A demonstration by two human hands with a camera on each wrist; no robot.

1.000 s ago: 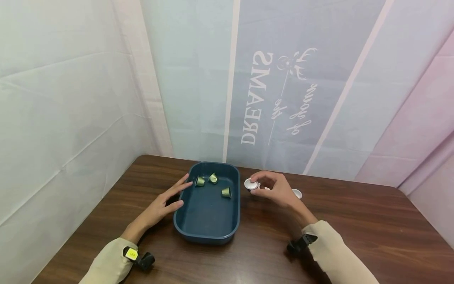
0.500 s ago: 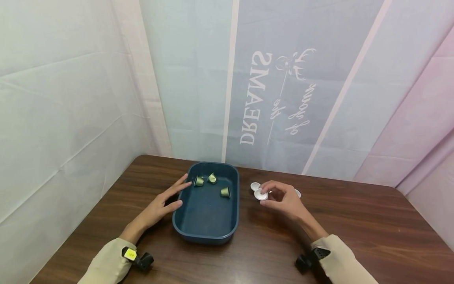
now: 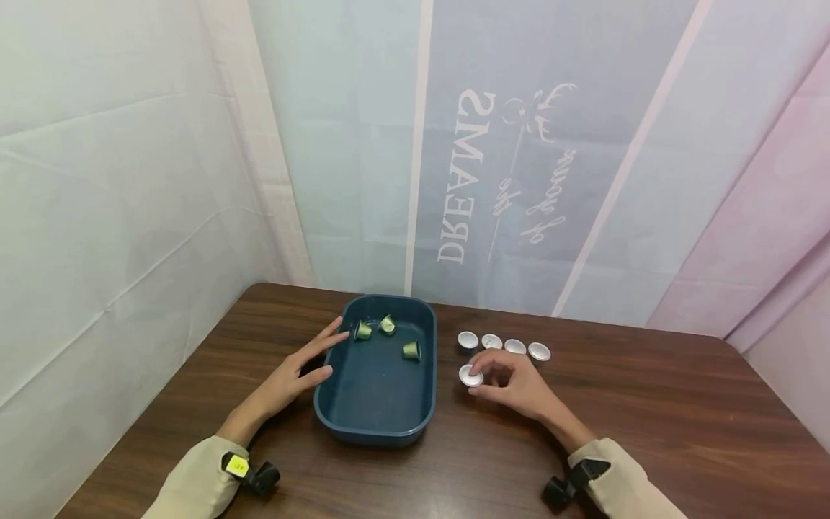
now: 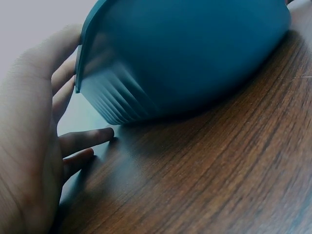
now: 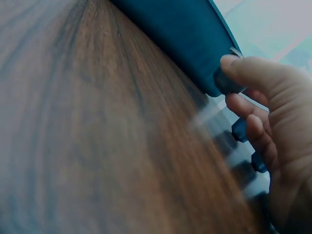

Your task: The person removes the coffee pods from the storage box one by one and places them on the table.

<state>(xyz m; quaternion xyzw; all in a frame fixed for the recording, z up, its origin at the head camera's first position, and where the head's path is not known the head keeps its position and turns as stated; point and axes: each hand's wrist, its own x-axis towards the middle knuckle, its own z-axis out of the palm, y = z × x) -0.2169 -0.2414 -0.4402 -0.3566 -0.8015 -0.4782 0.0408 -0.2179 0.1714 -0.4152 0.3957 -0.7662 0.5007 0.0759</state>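
My right hand [image 3: 519, 386] pinches a coffee capsule [image 3: 470, 375] between thumb and fingers, to the right of a dark blue plastic bin [image 3: 376, 435]. The capsule's silver lid faces up in the head view; its dark body [image 5: 225, 82] shows in the right wrist view. Whether it touches the table, I cannot tell. Just behind it stands a row of several capsules [image 3: 515, 347], silver lids up. My left hand [image 3: 292, 378] lies against the bin's left side with fingers spread, and touches its rim [image 4: 84, 36]. Inside the bin lie three green capsules [image 3: 411, 350].
A dark brown wooden table [image 3: 622, 425] carries everything. Behind it hangs a pale printed cloth [image 3: 519, 180], and another white cloth [image 3: 130, 216] stands along the left. A black wrist camera [image 3: 559, 492] sits at each cuff.
My right hand has drawn the pinched capsule toward the table's front, away from the row, which now shows fully behind the hand. My left hand and the bin have stayed in place.
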